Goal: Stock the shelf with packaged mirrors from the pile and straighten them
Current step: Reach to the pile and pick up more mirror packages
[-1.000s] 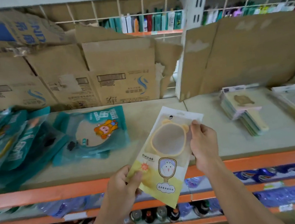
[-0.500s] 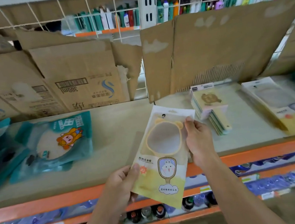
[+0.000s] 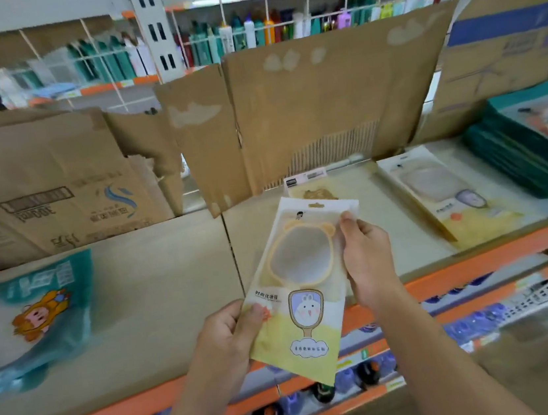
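Store shelving fills the view, with a long beige shelf (image 3: 158, 290) edged in orange running across it and flattened cardboard sheets (image 3: 321, 98) propped along its back. Teal packs (image 3: 34, 316) lie loose at the left, and a neat teal stack (image 3: 534, 147) sits at the far right. Between them lies a yellow-and-white pile of mirrors (image 3: 437, 201), and a second pile (image 3: 311, 189) shows just behind the packaged mirror (image 3: 306, 282) being handled. That one is held in the air above the shelf's front edge, tilted with its hang-hole end toward the back. The left hand (image 3: 226, 334) pinches its lower left edge, thumb on the front, and the right hand (image 3: 368, 257) has its fingers closed on the upper right edge. As I judge it, the pack is on its way to one of the piles. The glossy sleeve is gripped only at its margins, so it could slip once one hand lets go. Set down askew, it could slide off the pile toward the orange lip or nudge the packs below out of line. The sleeve carries a cartoon rabbit in a hand mirror, a line of Chinese characters and a cloud-shaped caption too small to read. The left carton (image 3: 36, 212) appears to read "300ml" upside down.
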